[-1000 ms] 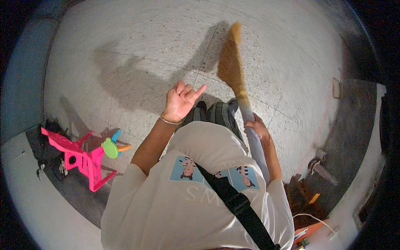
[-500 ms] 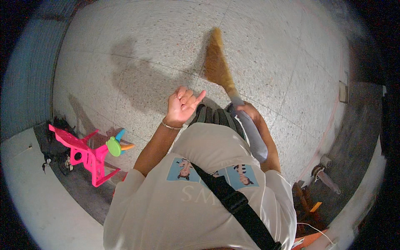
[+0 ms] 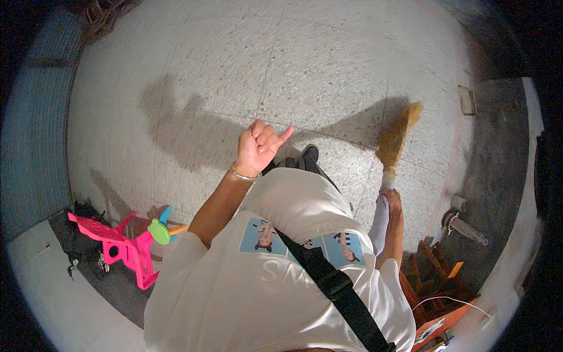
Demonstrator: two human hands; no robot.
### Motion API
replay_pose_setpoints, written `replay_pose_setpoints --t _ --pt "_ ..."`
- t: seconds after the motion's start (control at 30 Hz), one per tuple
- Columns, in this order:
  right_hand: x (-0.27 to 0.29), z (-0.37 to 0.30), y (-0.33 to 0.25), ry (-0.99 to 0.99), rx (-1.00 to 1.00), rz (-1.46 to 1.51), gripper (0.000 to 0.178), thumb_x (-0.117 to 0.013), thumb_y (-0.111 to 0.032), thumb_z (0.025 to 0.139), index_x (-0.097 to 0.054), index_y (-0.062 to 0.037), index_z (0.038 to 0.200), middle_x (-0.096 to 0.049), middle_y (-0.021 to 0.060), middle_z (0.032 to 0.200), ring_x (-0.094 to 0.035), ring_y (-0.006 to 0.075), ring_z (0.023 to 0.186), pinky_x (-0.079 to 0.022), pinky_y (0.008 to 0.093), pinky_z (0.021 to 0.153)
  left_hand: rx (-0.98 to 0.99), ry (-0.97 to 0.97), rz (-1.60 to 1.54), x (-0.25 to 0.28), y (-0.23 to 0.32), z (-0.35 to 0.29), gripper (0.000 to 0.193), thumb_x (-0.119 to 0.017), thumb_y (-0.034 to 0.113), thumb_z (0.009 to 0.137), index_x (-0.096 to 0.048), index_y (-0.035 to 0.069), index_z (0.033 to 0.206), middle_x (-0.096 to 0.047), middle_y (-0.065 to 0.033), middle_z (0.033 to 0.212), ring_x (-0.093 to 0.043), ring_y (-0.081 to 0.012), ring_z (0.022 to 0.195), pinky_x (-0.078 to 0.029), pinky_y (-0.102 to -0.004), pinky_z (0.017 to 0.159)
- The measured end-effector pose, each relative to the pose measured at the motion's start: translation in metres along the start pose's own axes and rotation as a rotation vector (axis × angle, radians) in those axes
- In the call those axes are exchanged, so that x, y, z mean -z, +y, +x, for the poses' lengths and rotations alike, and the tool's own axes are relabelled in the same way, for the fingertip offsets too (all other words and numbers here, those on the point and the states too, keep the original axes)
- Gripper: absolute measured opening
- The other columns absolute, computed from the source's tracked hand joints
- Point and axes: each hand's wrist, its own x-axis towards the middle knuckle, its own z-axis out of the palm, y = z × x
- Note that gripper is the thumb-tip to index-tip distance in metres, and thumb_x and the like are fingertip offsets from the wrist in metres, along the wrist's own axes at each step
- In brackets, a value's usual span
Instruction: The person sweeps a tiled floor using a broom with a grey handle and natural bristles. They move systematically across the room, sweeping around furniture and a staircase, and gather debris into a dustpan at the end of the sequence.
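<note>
My right hand [image 3: 392, 199] is wrapped around the pale handle [image 3: 379, 220] of a broom, close to where the bristles begin. The broom's yellow-brown bristle head [image 3: 396, 138] fans out over the speckled floor at the right, its tip pointing away from me. Before my middle, my left hand [image 3: 258, 146] is raised palm up, a bracelet on its wrist. Its fingers are curled in except the little finger, which sticks out to the right. Nothing shows in it.
At the left stands a bright pink plastic chair [image 3: 126, 246], beside a green, blue and orange object [image 3: 162, 230]. Brown wooden furniture [image 3: 431, 273] and a bundled long object [image 3: 466, 227] are at the right. A ribbed blue-grey shutter [image 3: 41, 129] lines the left side.
The broom and my right hand have swung to the right, the bristles coming nearer to me. My left hand keeps its pose. A dark shoe now shows ahead of my body.
</note>
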Motion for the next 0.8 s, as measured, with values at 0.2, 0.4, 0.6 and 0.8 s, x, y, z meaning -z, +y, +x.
replay_pose_setpoints --t 0.2,0.4,0.6,0.8 --pt "-0.002 -0.009 -0.026 -0.200 0.059 0.328 0.034 -0.058 -0.021 0.068 -0.045 -0.0017 0.093 -0.053 0.0101 0.067 -0.053 0.0199 0.053 -0.045 0.0321 0.046 -0.024 0.004 -0.004 -0.011 -0.017 0.013 0.031 -0.033 0.004 0.080 -0.032 0.013 0.051 -0.026 0.0014 0.041 -0.022 -0.0090 0.032 -0.031 -0.0452 0.098" --pt "-0.077 -0.003 -0.084 -0.312 0.192 0.188 0.041 -0.058 -0.012 0.066 -0.041 -0.0013 0.102 -0.051 0.0092 0.067 -0.054 0.0203 0.051 -0.048 0.0331 0.046 -0.059 -0.012 -0.008 -0.016 -0.001 0.025 0.031 -0.033 0.002 0.080 -0.032 0.013 0.051 -0.027 0.0014 0.042 -0.023 -0.0090 0.033 -0.030 -0.0442 0.100" --pt "-0.151 0.000 -0.177 -0.512 0.145 0.001 0.053 -0.060 -0.012 0.063 -0.041 -0.0006 0.111 -0.052 0.0120 0.077 -0.055 0.0223 0.056 -0.051 0.0372 0.051 -0.095 -0.034 -0.023 -0.006 0.033 0.042 0.030 -0.033 0.002 0.080 -0.034 0.012 0.051 -0.028 0.0013 0.042 -0.024 -0.0091 0.034 -0.029 -0.0435 0.101" --pt "-0.254 0.029 -0.253 -0.674 0.282 -0.292 0.044 -0.062 -0.016 0.063 -0.050 -0.0009 0.103 -0.053 0.0088 0.078 -0.054 0.0181 0.059 -0.047 0.0308 0.056 -0.107 -0.067 -0.053 -0.005 0.089 0.074 0.030 -0.034 0.003 0.080 -0.034 0.012 0.051 -0.028 0.0008 0.042 -0.025 -0.0093 0.034 -0.028 -0.0428 0.101"
